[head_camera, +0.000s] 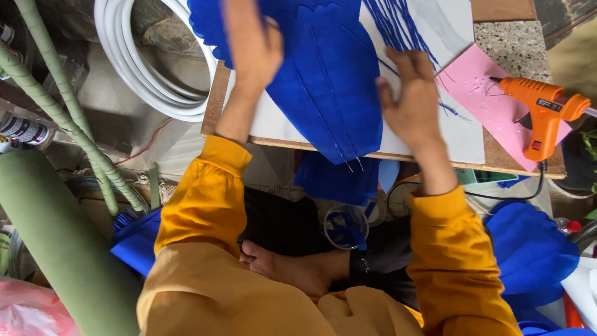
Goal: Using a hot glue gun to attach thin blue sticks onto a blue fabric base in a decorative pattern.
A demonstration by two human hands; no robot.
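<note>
A big blue felt piece [329,81], shaped like a pointed petal with stitched lines, lies on a white sheet [460,134] on a low wooden board [497,162]. My left hand [252,46] presses flat on the felt's left side. At the felt's right edge my right hand [410,93] rests with fingers spread, beside a bundle of thin blue strands [398,25]. Both arms wear mustard-yellow sleeves.
An orange glue gun [544,112] lies on a pink sheet [482,93] at the right. A white hose coil [146,68] sits top left, with green wrapped rods [62,118] and a green roll [56,242] on the left. More blue felt [528,249] and a tape roll [345,227] lie below.
</note>
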